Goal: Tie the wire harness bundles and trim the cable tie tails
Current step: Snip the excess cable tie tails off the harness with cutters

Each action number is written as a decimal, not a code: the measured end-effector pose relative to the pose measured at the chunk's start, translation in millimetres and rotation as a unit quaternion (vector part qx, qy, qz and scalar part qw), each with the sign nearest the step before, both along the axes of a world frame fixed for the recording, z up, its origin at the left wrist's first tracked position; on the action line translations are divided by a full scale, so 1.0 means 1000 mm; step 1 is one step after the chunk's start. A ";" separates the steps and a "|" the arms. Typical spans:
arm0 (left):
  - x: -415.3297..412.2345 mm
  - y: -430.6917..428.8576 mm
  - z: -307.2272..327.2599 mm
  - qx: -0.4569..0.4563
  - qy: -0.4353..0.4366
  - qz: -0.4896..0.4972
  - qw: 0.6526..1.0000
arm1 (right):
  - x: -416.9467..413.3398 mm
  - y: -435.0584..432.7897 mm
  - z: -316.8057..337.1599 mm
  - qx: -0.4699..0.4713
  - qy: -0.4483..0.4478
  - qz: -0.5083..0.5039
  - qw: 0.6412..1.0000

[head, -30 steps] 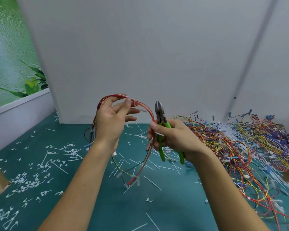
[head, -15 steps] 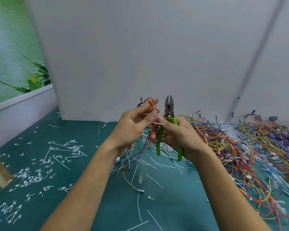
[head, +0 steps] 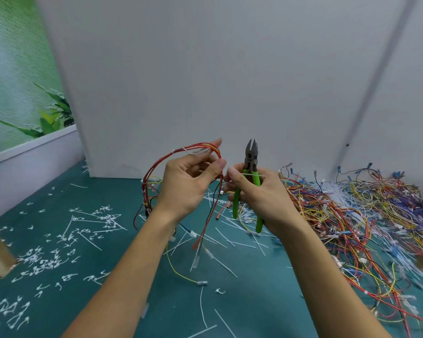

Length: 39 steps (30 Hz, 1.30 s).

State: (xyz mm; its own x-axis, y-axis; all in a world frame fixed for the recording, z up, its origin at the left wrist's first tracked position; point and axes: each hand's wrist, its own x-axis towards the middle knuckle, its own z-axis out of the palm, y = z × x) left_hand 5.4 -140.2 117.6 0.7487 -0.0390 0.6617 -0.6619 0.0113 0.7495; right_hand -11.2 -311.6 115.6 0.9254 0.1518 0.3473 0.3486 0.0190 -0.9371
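Red harness wires (head: 161,158) were gripped by the left hand (head: 186,186), cutters (head: 250,157) and tie (head: 259,176) by the right hand (head: 264,201), beside the wire pile (head: 352,203).

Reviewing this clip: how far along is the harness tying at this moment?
Done: white trimmed tie tails litter the teal table, so several trims look finished. In hand: the left hand grips a red-and-yellow wire harness loop; the right hand holds green-handled cutters and pinches a fresh white cable tie. Left: tying and trimming this loop, probably also the tangled wire pile.
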 end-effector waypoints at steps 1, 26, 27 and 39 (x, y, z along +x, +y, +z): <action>-0.001 -0.001 0.001 -0.002 0.002 -0.010 1.000 | 0.001 -0.001 0.000 0.001 -0.003 0.001 1.000; -0.016 0.002 0.006 0.111 0.089 -0.076 0.987 | 0.000 0.001 -0.003 -0.033 -0.037 -0.012 0.999; -0.016 0.001 0.006 0.115 0.084 -0.069 0.987 | 0.000 0.002 -0.003 -0.025 -0.034 -0.015 0.999; -0.016 0.005 0.006 0.140 0.078 -0.033 0.987 | 0.009 0.010 -0.008 0.014 0.024 -0.044 0.999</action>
State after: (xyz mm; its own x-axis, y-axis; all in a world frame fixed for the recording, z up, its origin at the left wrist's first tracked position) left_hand -10.3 -135.0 123.9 0.8306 -0.2556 0.4948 -0.5427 -0.1722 0.8221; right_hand -2.1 -302.0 107.5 0.9505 0.0597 0.3051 0.3047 0.0155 -0.9523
